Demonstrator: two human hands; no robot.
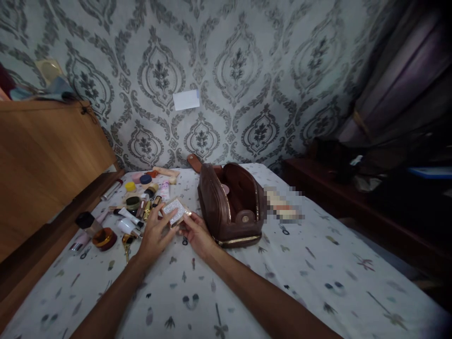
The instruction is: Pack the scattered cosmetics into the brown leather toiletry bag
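A small square compact (pixel 174 212) with a silver glitter top and gold edges is held up between both my hands. My left hand (pixel 155 235) grips it along the left and lower side. The fingers of my right hand (pixel 198 233) close on its right edge. Right beside them stands a brown makeup bag (pixel 228 233), unzipped and gaping at the top, with a pale pink round item (pixel 225 189) partly visible inside. Left of my hands lie several cosmetics, among them an amber jar (pixel 104 239), a white tube (pixel 130 216) and a dark-capped bottle (pixel 88 223).
Everything rests on a patterned white sheet (pixel 197 296). A wooden panel (pixel 52 160) borders the left side, and a papered wall (pixel 236 84) rises behind. A blurred-out item (pixel 284 205) lies right of the bag. Beyond the sheet's right edge is a dark red ledge (pixel 328 197).
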